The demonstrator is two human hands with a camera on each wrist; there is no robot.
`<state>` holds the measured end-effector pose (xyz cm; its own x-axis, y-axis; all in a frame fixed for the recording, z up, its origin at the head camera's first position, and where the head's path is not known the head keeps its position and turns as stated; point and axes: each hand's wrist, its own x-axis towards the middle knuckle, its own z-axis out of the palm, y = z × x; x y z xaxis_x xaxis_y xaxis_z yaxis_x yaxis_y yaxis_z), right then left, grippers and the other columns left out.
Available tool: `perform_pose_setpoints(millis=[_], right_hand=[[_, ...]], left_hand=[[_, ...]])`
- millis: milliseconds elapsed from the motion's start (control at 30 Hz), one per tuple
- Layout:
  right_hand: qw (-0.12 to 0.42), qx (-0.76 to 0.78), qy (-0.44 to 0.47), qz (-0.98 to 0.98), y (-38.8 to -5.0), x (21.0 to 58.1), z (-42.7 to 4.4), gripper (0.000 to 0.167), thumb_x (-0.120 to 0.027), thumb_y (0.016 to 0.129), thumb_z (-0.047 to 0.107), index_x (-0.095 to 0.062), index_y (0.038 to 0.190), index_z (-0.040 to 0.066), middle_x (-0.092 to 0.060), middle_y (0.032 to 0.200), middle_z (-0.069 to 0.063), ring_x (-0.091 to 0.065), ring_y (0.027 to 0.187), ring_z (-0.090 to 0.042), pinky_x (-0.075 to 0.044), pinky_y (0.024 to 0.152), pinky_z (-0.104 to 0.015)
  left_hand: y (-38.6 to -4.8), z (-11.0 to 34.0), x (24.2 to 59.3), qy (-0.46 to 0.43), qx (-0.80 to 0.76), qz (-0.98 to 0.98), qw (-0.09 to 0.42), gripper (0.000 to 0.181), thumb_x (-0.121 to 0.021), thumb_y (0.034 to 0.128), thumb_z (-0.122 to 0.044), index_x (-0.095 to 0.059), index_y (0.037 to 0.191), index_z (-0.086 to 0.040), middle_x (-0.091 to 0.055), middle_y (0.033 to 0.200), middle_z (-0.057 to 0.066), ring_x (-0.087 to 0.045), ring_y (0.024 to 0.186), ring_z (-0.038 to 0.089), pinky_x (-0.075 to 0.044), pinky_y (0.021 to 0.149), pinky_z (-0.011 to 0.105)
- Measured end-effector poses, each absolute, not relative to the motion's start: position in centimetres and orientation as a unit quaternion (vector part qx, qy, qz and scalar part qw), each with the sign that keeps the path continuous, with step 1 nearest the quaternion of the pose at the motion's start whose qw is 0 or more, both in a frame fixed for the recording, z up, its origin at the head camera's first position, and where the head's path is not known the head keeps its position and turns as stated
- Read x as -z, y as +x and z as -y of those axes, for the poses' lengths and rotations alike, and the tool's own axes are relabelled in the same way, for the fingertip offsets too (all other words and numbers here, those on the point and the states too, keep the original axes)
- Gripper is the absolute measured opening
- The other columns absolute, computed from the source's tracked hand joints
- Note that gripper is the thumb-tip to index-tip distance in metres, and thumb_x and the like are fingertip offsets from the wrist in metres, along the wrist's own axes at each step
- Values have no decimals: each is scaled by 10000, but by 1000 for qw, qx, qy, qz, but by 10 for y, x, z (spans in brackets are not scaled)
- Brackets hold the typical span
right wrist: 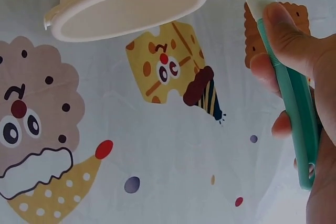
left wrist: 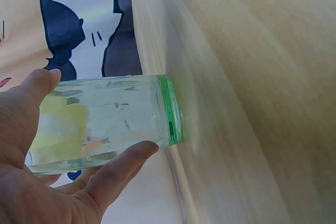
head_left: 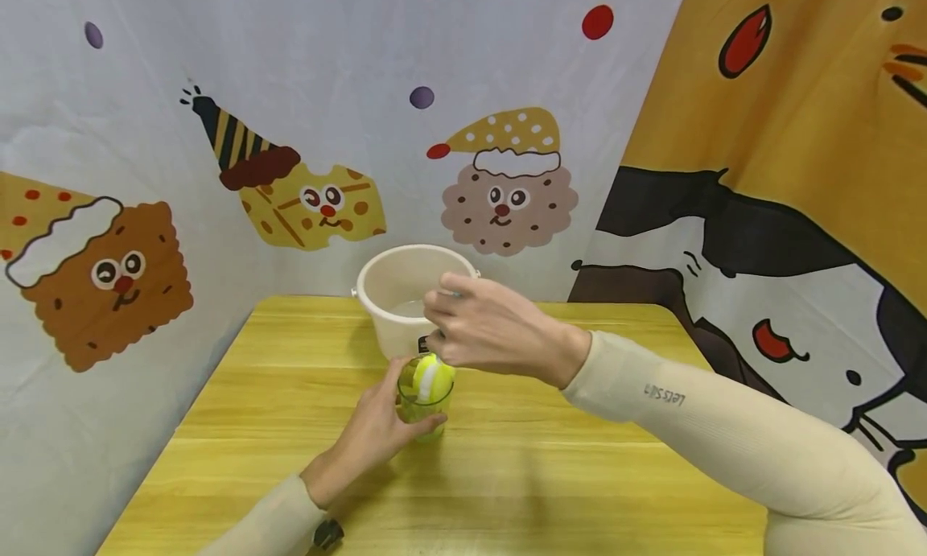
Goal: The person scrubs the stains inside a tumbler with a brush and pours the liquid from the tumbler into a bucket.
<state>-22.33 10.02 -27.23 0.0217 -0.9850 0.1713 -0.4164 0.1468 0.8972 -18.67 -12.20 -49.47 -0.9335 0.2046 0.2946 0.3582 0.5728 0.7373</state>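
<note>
Green-tinted, the glass (left wrist: 126, 114) seems best braced upright while the yellow sponge (head_left: 433, 379) turns gently against its inner wall. It sits between the thumb and fingers of the left hand (head_left: 372, 426), gripping its sides; the right hand (head_left: 492, 327) curls its fingers around the teal handle (right wrist: 298, 106).

I was somewhere draped in cloth, perhaps a home, perhaps a small studio; I couldn't tell which. Pale cloth (head_left: 326, 57) rose behind the wood-grained surface (head_left: 579, 427), printed with a party-hatted biscuit (head_left: 109, 315) and cheese (head_left: 326, 222), and orange cloth (head_left: 673, 121) with a cartoon animal face (head_left: 804, 306) hung to my right. The glass (left wrist: 126, 111) and bucket (head_left: 394, 335) looked like household things.
</note>
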Motion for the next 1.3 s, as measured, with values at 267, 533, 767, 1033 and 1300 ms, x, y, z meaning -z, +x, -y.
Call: perform_pose_setpoints(millis=[267,533,767,1033,1300], right_hand=[[411,346,568,624,-220,270,-101,119,-922,965,277,-848,910,351,-782,881,66,-634,888,-143,-444,929,-315],[409,345,573,621,-216,272,-103,160,-897,978,310,-800,862,362,-755,849,95,-623,897,-136,-443,946,-312],[415,344,577,613,-216,273,-104,138,-867,986,324,-795,873,358,-768,858,104,-628,912,-136,-442,946,-314],[414,342,576,616,-218,274,-106,133,-888,975,340,-797,884,373,-753,859,119,-609,899,-128,-436,937,-312],[399,315,581,635,-223,275,-112,108,-890,992,341,-802,936,368,-799,967,122,-614,962,-134,-460,955,-316]], left_hand=[[-187,121,496,-160,430,884,85,1022,-1064,876,-373,-463,1684,-197,-814,1399,111,-819,1260,293,-727,1017,483],[-186,121,497,-164,428,884,86,1020,-1059,883,-386,-454,1688,-219,-820,1378,93,-823,1246,274,-728,1009,476],[-186,120,497,-161,433,883,86,1034,-1064,875,-382,-472,1693,-161,-810,1420,105,-819,1271,297,-727,1023,496],[-186,121,497,-150,440,882,82,1047,-1077,856,-371,-482,1693,-164,-803,1441,103,-810,1289,305,-727,1028,513],[-188,122,495,-146,439,883,80,1038,-1075,856,-402,-475,1685,-233,-802,1442,108,-810,1288,307,-726,1027,506]])
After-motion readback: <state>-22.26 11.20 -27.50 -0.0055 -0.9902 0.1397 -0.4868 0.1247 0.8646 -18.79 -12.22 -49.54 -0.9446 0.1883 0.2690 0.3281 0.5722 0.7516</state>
